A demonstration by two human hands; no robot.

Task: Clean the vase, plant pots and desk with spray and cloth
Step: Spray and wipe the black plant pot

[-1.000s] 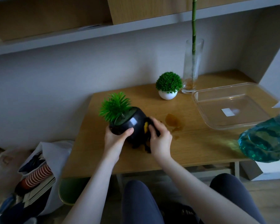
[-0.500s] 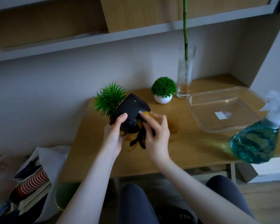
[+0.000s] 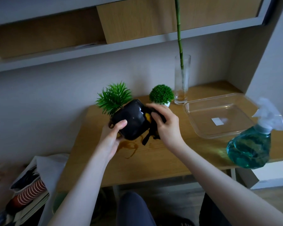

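Black plant pot (image 3: 132, 121) tilted toward 10 o'clock above surface (image 3: 162, 154), left hand (image 3: 112, 136) fingers grasping it, right hand (image 3: 166, 126) fingers clutching dark cloth (image 3: 149, 132) against its base.

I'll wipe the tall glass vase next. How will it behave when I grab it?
The glass vase looks tall and narrow, so probably tippy; the long stem adds top weight. Smooth glass is likely slippery and fragile, so grip low.

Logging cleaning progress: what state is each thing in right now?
Black round plant pot: lifted, tilted, gripped by left hand.
Dark cloth with yellow patch: pressed against the pot by right hand.
Clear glass tray: empty, on wooden desk.
Teal spray bottle: upright.
Desk: brown stain.
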